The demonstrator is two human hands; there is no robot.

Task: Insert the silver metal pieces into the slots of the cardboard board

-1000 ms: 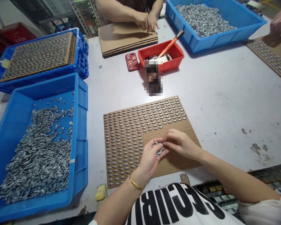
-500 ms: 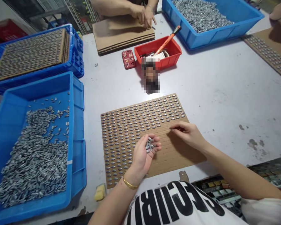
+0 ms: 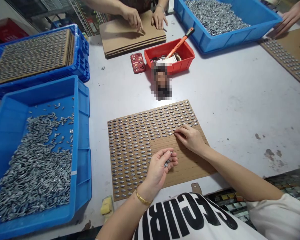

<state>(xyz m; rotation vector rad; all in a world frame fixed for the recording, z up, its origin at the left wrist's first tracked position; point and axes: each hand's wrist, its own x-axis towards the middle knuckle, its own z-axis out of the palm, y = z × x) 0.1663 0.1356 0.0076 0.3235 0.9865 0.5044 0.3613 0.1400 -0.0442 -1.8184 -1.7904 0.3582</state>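
A brown cardboard sheet [image 3: 175, 171] lies in front of me, its far and left parts covered with rows of small silver leaf-shaped metal pieces [image 3: 130, 150]. Above its middle, my left hand [image 3: 161, 166] is cupped and closed around several of these metal pieces [image 3: 167, 163], the thumb bent over them. The fingertips of my right hand [image 3: 190, 138] are pinched together at the sheet, by the end of a partly filled row. What they pinch is mostly hidden, apparently one small metal piece. A gold bangle [image 3: 143, 198] circles my left wrist.
A blue bin [image 3: 82, 160] of loose metal pieces stands left; behind it is a blue crate [image 3: 82, 56] with filled sheets. A red tray [image 3: 182, 65] and red phone-shaped object [image 3: 137, 63] lie ahead. Co-workers' hands [image 3: 133, 18] rest near stacked cardboard [image 3: 130, 36]. Another blue bin [image 3: 227, 43] is far right.
My right hand has moved left and slightly away from me, to the row's end. My left hand has shifted a little right, its thumb folding over the pieces. Co-workers' hands have moved.
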